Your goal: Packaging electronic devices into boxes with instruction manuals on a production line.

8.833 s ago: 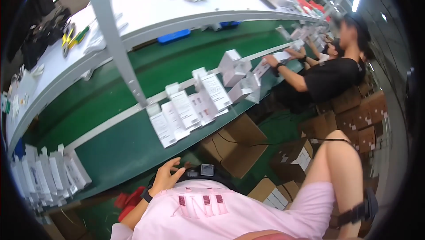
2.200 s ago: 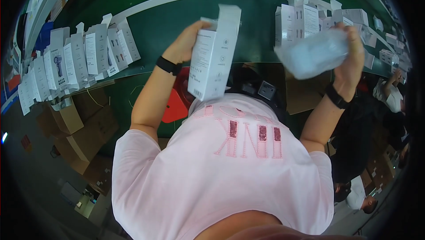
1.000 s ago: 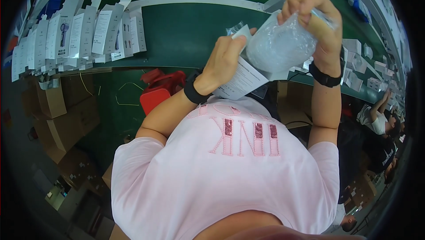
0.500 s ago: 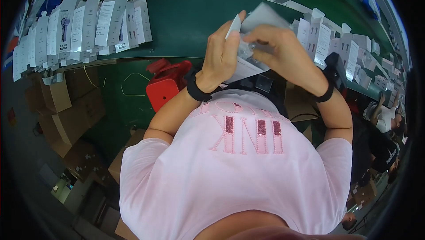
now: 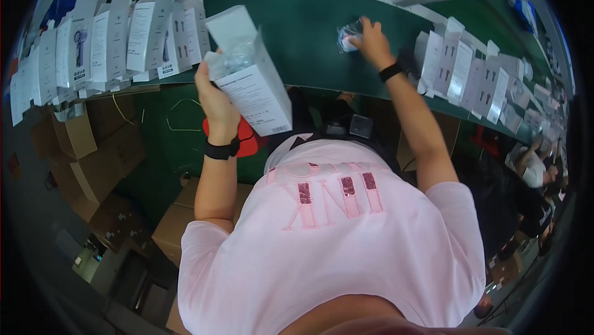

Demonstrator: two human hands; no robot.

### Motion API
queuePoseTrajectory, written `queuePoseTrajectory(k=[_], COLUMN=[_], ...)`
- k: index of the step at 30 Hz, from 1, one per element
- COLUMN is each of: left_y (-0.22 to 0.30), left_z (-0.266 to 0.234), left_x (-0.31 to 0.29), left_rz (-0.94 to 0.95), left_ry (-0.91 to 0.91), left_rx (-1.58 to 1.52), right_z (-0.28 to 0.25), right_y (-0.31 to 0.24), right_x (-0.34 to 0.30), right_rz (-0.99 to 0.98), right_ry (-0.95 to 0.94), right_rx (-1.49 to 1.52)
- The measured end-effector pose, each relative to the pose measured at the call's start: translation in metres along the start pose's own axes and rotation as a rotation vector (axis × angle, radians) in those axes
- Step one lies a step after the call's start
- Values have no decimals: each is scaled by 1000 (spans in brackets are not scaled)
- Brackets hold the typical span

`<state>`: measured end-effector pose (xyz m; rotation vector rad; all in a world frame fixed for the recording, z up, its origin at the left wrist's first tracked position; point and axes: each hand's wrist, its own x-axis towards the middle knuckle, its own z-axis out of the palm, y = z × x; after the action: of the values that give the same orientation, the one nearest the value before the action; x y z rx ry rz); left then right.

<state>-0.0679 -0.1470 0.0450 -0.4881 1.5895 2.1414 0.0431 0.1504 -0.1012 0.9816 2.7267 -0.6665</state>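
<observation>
Here, white carton (image 5: pixel 263 101) in left fingers (image 5: pixel 203 73), fine print (image 5: pixel 245 92), barcode (image 5: pixel 280 129).

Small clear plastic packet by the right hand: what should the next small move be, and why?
Probably bring the small clear plastic packet toward the tall white cardboard box: the right hand has its fingers at the packet, while the left hand holds the box tilted, its white top flap open and clear plastic wrapping showing at its mouth.
</observation>
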Motion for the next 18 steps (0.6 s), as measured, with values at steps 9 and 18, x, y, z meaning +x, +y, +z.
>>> queuePoseTrajectory(k=[9,18], left_y=[-17,5], left_z=[64,121], left_x=[-27,-63], left_rz=[-143,-71], left_ry=[-485,-830], left_rx=[10,179], right_z=[-176,-278], right_y=[-35,-133], right_x=[-11,-76], right_rz=[-144,-1008], right_ry=[43,-29], right_rx=[965,-232])
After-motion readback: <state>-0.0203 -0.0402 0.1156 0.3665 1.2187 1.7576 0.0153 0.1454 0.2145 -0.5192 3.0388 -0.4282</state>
